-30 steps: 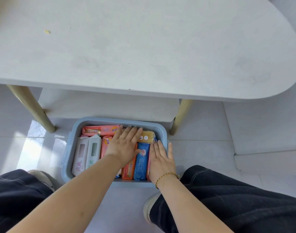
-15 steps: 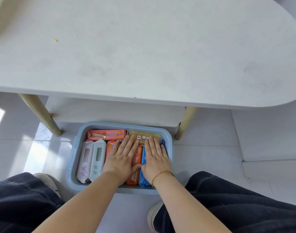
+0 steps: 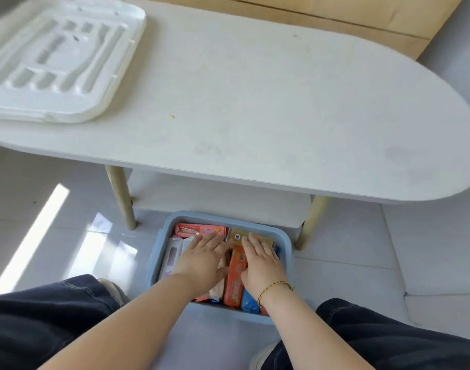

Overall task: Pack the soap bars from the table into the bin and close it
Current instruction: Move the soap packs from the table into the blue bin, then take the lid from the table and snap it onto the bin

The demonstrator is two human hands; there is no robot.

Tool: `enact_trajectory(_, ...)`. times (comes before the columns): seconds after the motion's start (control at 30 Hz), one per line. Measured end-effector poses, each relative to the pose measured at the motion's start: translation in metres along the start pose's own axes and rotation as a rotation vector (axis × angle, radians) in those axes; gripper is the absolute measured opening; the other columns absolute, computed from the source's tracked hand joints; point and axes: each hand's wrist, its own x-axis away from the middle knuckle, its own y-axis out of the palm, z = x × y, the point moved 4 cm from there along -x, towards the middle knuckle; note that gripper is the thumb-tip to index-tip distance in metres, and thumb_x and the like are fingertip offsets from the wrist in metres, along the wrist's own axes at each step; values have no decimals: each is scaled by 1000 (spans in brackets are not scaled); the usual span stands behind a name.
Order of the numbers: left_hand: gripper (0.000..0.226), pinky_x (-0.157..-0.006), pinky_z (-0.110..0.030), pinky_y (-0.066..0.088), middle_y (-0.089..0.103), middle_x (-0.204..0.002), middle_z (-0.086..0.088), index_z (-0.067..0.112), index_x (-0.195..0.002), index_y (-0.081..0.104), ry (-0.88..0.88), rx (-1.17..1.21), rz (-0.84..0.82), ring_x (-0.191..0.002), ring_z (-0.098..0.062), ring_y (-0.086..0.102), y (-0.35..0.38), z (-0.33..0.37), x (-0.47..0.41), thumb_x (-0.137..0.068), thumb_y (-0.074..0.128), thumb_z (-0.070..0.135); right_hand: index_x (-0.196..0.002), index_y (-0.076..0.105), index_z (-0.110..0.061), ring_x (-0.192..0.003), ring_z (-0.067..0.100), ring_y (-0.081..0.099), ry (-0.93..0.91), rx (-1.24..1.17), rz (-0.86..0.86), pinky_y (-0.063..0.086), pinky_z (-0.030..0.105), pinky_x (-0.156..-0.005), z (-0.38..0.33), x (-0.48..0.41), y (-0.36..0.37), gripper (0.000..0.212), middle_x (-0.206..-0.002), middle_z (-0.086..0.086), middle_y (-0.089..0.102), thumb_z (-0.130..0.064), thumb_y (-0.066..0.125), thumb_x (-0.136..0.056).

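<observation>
A blue bin [image 3: 283, 243] stands on the floor in front of the table, between my knees. It is packed with several wrapped soap bars: a pink one [image 3: 199, 230] along the far side, an orange one [image 3: 236, 279] in the middle, white ones [image 3: 171, 256] at the left. My left hand [image 3: 202, 260] lies flat, palm down, on the bars left of the orange one. My right hand [image 3: 263, 265], with a gold bracelet, lies flat on the bars to its right. A white lid [image 3: 55, 54] lies on the table's far left.
The white oval table [image 3: 282, 116] has wooden legs [image 3: 121, 198] and a lower shelf [image 3: 215, 198] just behind the bin. My dark-trousered knees [image 3: 41, 316] flank the bin. The floor is pale tile with sun patches at the left.
The view has tilted up and left, bringing the white lid on the table into sight. My right hand moved onto the bars beside my left; both now rest further toward the bin's far side.
</observation>
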Motion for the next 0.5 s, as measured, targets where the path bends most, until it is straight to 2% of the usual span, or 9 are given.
enact_trajectory(0.07, 42, -109, -30, 31, 48, -141, -1, 25, -134, 42, 23, 39, 219, -132, -15, 41, -35, -11, 23, -93, 38, 33, -144, 29, -17, -140, 19, 29, -97, -8, 75, 24, 30, -114, -27, 10, -15, 53, -152, 4, 32, -11, 38, -93)
enact_trajectory(0.1, 37, -89, -28, 49, 67, -118, -1, 25, -118, 59, 54, 30, 392, -110, -15, 62, -57, -13, 35, -88, 40, 32, -137, 42, -16, -130, 20, 43, -167, -1, 110, 37, 29, -104, -42, 18, -24, 46, -141, 6, 48, -11, 40, -91)
enact_trajectory(0.13, 35, -63, -25, 56, 76, -88, 1, 24, -97, 71, 58, 70, 483, -80, -15, 71, -77, -18, 50, -81, 41, 32, -125, 55, -15, -115, 18, 57, -279, 33, 199, 46, 26, -87, -62, 27, -36, 39, -124, 4, 62, -10, 44, -88)
enact_trajectory(0.17, 34, -45, -22, 52, 74, -66, 5, 23, -78, 73, 69, 105, 585, -58, -15, 70, -93, -24, 64, -75, 41, 32, -105, 67, -17, -93, 13, 67, -382, 70, 322, 47, 21, -66, -79, 36, -49, 30, -99, -1, 72, -10, 50, -81)
enact_trajectory(0.23, 32, -36, -18, 45, 69, -52, 6, 19, -62, 70, 60, 143, 752, -45, -15, 63, -129, -39, 91, -72, 42, 29, -72, 71, -22, -51, 5, 65, -529, 26, 492, 38, 16, -40, -111, 52, -79, 22, -57, -11, 69, -17, 51, -67)
enact_trajectory(0.33, 32, -49, -17, 45, 71, -60, -2, 11, -68, 71, -22, 144, 982, -53, -20, 65, -177, -73, 127, -76, 43, 25, -69, 72, -18, -43, 12, 62, -653, -11, 683, 45, 20, -37, -156, 50, -122, 28, -50, -5, 66, -18, 44, -67)
enact_trajectory(0.4, 36, -71, -34, 54, 75, -89, -13, 5, -89, 71, -144, 89, 1011, -80, -29, 71, -188, -100, 135, -78, 42, 22, -72, 72, -13, -51, 17, 67, -680, 16, 741, 48, 19, -41, -182, 41, -150, 29, -57, -2, 70, -17, 43, -69)
enact_trajectory(0.43, 38, -88, -41, 50, 68, -112, -18, 3, -107, 65, -240, 94, 996, -101, -33, 66, -189, -115, 135, -79, 43, 19, -78, 73, -11, -62, 18, 70, -663, 66, 731, 52, 19, -49, -197, 35, -162, 30, -68, 1, 73, -16, 43, -72)
enact_trajectory(0.5, 56, -113, -44, 23, 31, -149, -18, 4, -138, 34, -399, 153, 921, -137, -31, 32, -184, -138, 133, -83, 47, 6, -110, 65, -7, -103, 21, 63, -622, 170, 654, 48, 25, -83, -222, 19, -176, 32, -108, 8, 69, -11, 44, -86)
